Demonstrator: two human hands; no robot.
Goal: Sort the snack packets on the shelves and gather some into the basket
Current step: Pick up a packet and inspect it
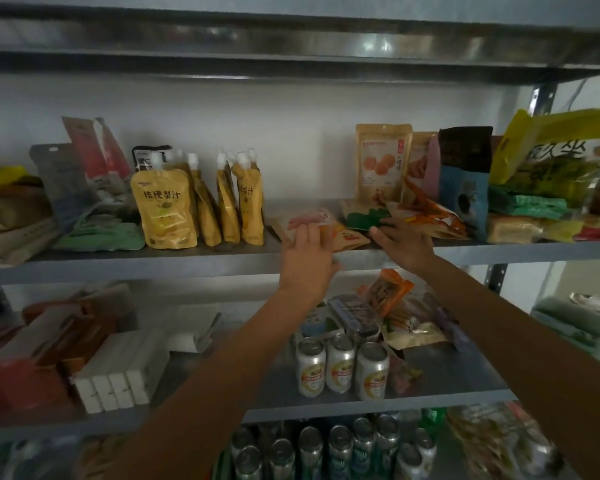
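1. Leave the upright yellow pouches (165,206) standing at the left of the middle shelf (153,259); they look sorted.
2. The left hand (307,249), fingers loosely spread, rests on a flat pinkish packet (309,216); pinch its near edge before lifting.
3. The right hand (404,242), also spread and gripping nothing, touches the green packet (366,218); slide it clear of the orange one (426,206).
4. No basket is in view.
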